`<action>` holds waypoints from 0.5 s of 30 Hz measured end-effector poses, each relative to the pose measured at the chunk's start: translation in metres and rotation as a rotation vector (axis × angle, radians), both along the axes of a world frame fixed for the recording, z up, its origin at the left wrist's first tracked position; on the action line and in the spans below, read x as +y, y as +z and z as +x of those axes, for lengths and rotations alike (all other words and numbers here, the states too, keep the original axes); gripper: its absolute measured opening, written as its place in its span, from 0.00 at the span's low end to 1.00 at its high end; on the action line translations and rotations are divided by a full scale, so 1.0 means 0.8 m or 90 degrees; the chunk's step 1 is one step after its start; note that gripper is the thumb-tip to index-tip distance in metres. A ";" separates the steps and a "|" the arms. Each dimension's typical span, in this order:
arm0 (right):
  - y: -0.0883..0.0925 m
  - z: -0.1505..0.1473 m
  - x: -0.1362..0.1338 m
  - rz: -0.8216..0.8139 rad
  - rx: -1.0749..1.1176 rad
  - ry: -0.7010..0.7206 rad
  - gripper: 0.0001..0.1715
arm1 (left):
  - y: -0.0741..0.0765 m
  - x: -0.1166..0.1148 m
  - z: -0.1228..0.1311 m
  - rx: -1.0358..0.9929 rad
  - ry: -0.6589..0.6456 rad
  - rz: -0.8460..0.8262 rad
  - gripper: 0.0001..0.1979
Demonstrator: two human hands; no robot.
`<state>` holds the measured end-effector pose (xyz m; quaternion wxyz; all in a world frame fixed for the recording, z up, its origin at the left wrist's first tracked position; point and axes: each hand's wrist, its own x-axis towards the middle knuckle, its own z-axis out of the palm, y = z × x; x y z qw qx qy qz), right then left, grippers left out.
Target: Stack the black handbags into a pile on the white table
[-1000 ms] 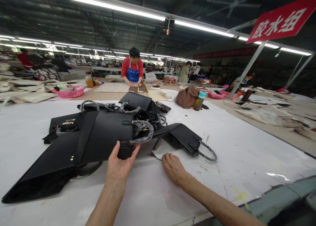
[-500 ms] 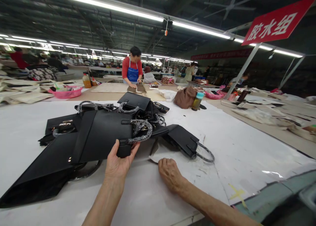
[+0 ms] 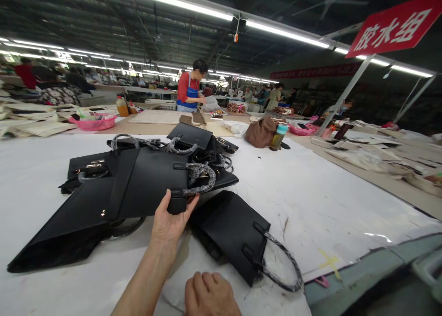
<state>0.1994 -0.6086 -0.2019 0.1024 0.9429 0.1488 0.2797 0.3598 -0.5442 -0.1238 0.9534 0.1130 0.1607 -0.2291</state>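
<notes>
My left hand (image 3: pixel 171 219) grips the corner of a black handbag (image 3: pixel 152 178) near its plastic-wrapped handle, thumb on top and fingers beneath. That bag lies over a heap of similar black bags (image 3: pixel 189 136). Lower down, my right hand (image 3: pixel 210 295) is closed, knuckles up, on a thin whitish sheet (image 3: pixel 177 272); its fingertips are hidden. Just beyond it, a separate black handbag (image 3: pixel 235 233) lies partly on this sheet, its wrapped handle (image 3: pixel 288 263) pointing toward the table's near right edge.
The bags lie on a white-covered table (image 3: pixel 331 196). Toward the back are a brown cloth bundle (image 3: pixel 258 132), a bottle with a blue lid (image 3: pixel 278 137) and a pink basket (image 3: pixel 95 122). Across from me stands a person in a blue apron (image 3: pixel 189 93). A slanted post (image 3: pixel 345 95) rises at right.
My right hand has drawn the whitish sheet toward me, and the separate handbag has slid nearer with it. My left hand keeps its hold. The person opposite has turned and raised their hands.
</notes>
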 end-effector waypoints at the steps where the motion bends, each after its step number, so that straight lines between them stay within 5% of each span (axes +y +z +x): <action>1: 0.008 0.001 -0.012 0.005 0.009 -0.002 0.11 | -0.001 0.000 0.000 -0.001 0.001 0.000 0.18; 8: 0.031 0.004 -0.073 -0.021 0.257 -0.305 0.29 | 0.001 0.001 -0.003 0.015 -0.020 0.004 0.21; 12: 0.044 0.010 -0.083 0.006 0.278 -0.296 0.27 | 0.003 0.002 -0.003 0.019 -0.031 0.003 0.21; 15: 0.082 0.007 -0.110 0.049 0.256 -0.297 0.21 | 0.004 0.001 -0.002 0.008 -0.012 0.017 0.20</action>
